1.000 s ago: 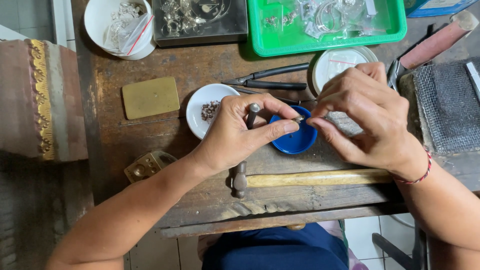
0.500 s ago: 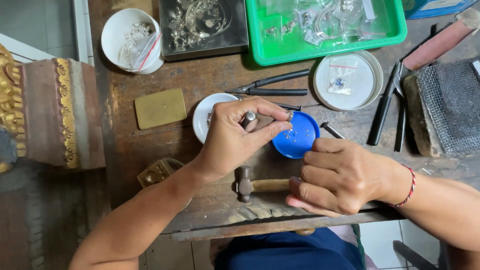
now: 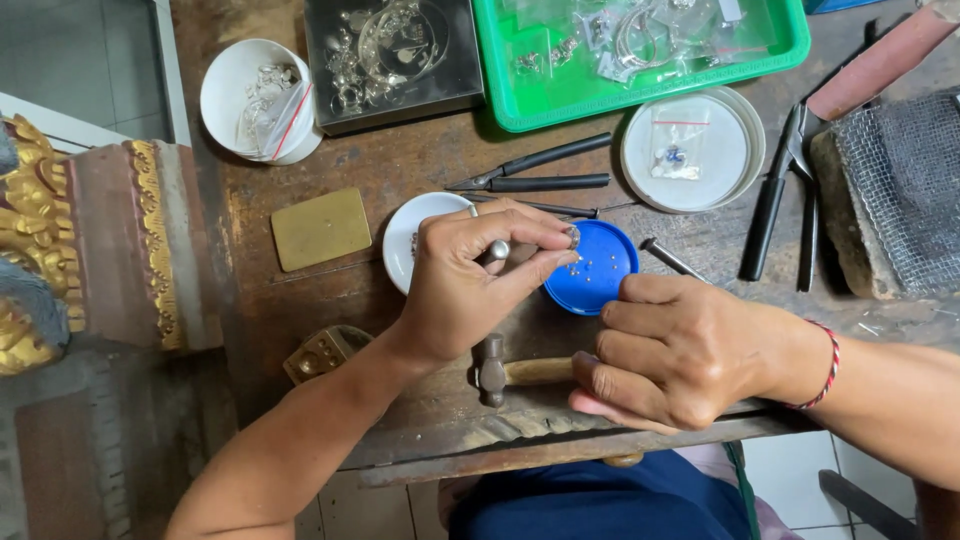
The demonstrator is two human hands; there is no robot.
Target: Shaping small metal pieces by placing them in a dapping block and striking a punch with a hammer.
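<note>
The left hand (image 3: 470,285) is pinched shut on a small silver ring (image 3: 573,237), thumb and fingertips gripping it just above the near edge of a blue lid (image 3: 600,275) that lies right under those fingertips and holds a scatter of tiny pale beads. The right hand (image 3: 670,350) sits curled just beside the lid's lower edge, fingers folded in; I cannot tell whether it holds anything. A small hammer (image 3: 510,372) lies between the two wrists, its handle running under the right knuckles. Behind the left hand's knuckles a white dish (image 3: 405,235) shows a few small bits, mostly covered. Beyond the fingertips lie black pliers (image 3: 540,175). Further out from the right hand, a round white lid (image 3: 640,150) holds a little clear bag with blue stones. Well beyond both hands, a green tray (image 3: 500,60) carries clear bags of silver pieces, a dark tin (image 3: 325,100) holds tangled silver jewellery, and a white cup (image 3: 222,100) has more silver and a bag.
</note>
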